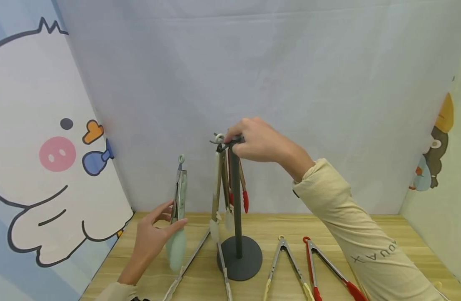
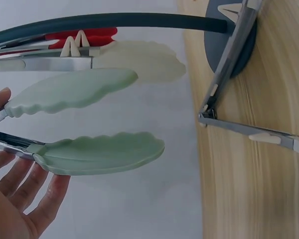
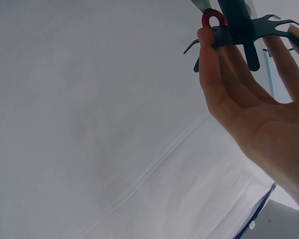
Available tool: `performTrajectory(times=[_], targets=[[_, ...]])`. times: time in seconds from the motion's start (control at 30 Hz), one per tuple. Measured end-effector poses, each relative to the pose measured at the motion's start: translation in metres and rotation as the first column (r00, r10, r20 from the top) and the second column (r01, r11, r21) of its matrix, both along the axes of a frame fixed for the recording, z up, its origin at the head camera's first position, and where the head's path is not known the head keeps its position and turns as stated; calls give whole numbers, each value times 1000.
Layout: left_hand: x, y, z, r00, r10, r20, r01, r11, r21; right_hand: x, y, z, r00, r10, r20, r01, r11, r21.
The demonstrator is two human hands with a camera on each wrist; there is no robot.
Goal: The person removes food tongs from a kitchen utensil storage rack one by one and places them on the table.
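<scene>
My left hand (image 1: 151,234) holds a pair of pale green tongs (image 1: 183,196) upright, ring end up, left of a dark stand (image 1: 236,200). In the left wrist view the two scalloped green heads (image 2: 99,154) stand apart. At the top of the stand, my right hand (image 1: 258,140) grips the hooked head (image 3: 239,35) with its fingers and thumb. From the hooks hang tongs with off-white tips (image 1: 214,230) and, behind the pole, tongs with red tips (image 1: 246,201). A red ring (image 3: 214,19) sits on a hook beside the fingers in the right wrist view.
On the wooden table (image 1: 283,223), tongs with cream tips (image 1: 194,254) lie spread in front of the round base (image 1: 249,265). Yellow-tipped tongs (image 1: 290,255) and red tongs (image 1: 329,264) lie to its right. A pale cloth backdrop (image 1: 328,83) rises behind.
</scene>
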State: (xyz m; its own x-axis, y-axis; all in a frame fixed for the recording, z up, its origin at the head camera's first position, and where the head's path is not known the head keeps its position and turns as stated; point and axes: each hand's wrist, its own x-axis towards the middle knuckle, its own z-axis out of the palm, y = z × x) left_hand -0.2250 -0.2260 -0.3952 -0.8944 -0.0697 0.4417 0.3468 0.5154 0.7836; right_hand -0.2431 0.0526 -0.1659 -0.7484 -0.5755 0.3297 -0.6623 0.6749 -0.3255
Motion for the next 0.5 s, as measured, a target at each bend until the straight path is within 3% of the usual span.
performTrajectory(times=[0.5], targets=[[2,-12,-10,998,58,25,-57,997,-46,3,0,1,1000,-2,-14,2,1000,3]])
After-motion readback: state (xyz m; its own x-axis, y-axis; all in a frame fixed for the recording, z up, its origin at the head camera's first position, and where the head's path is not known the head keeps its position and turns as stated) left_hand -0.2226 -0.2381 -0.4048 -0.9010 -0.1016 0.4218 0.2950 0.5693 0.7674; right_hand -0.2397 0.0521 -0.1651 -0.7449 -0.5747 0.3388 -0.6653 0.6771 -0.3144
